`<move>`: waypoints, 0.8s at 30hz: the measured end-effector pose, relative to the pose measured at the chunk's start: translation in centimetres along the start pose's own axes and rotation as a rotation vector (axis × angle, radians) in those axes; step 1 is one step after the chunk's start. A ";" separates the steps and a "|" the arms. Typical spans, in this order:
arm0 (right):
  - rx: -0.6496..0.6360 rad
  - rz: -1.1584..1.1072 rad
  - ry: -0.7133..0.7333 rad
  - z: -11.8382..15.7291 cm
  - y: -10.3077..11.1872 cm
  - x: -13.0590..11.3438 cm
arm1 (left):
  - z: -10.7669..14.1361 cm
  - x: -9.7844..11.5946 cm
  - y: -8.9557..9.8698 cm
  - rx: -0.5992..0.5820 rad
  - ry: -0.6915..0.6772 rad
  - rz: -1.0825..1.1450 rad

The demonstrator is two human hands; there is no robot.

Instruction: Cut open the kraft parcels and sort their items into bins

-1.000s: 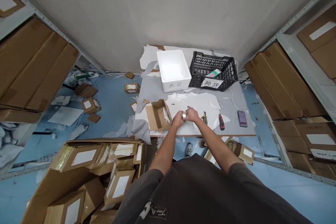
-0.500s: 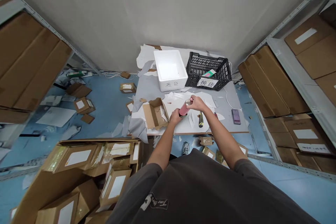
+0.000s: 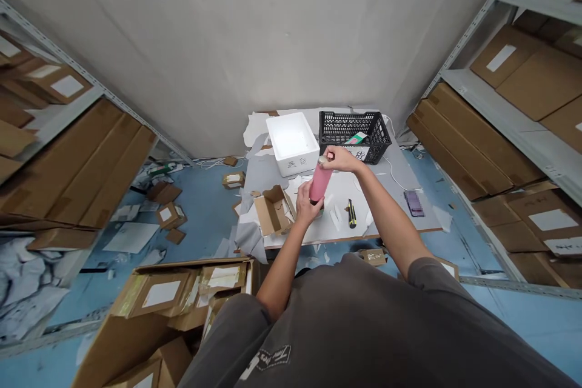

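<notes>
A pink cylindrical bottle (image 3: 321, 182) with a silvery top stands tilted between my hands above the table's front part. My right hand (image 3: 339, 158) is closed with its fingers on the bottle's top end. Lower down, my left hand (image 3: 308, 203) wraps round a small dark-and-green box (image 3: 320, 213) at the bottle's lower end; the hand covers most of that box. To the left lies an opened brown carton (image 3: 274, 211) with its flaps up. A yellow-and-black box cutter (image 3: 351, 214) rests on white paper to the right.
A white foam box (image 3: 295, 163) and a black plastic crate (image 3: 379, 144) stand at the table's back. A blurred purple item (image 3: 414, 203) lies at the right. Below left is a large carton (image 3: 182, 263) full of parcels. Shelves with cartons (image 3: 468, 145) flank both sides.
My right hand has risen with the bottle's top, and more of the pink bottle shows above my left hand. The camera view has tilted upward.
</notes>
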State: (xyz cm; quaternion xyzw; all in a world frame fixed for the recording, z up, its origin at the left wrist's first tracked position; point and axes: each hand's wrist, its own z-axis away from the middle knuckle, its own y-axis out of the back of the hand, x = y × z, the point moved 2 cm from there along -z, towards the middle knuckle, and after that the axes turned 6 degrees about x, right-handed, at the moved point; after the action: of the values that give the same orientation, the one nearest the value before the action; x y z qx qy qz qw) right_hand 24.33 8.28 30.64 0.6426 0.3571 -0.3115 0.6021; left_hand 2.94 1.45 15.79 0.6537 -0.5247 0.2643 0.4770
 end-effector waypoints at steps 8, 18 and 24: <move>-0.193 -0.550 -0.006 3.0 -0.3 0.2 | -2.6 3.0 3.1 -0.107 0.146 0.368; -0.092 -0.729 0.023 5.6 -4.3 1.6 | -4.6 4.5 5.0 -0.233 0.142 0.461; 0.017 -0.651 0.008 6.2 -5.0 1.8 | -4.4 5.8 5.5 -0.144 0.113 0.323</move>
State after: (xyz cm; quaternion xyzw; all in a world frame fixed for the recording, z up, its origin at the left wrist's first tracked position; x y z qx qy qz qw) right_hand 21.33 2.37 25.88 0.5010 0.5436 -0.4880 0.4640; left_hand 0.23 2.91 24.41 0.5091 -0.6127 0.3356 0.5028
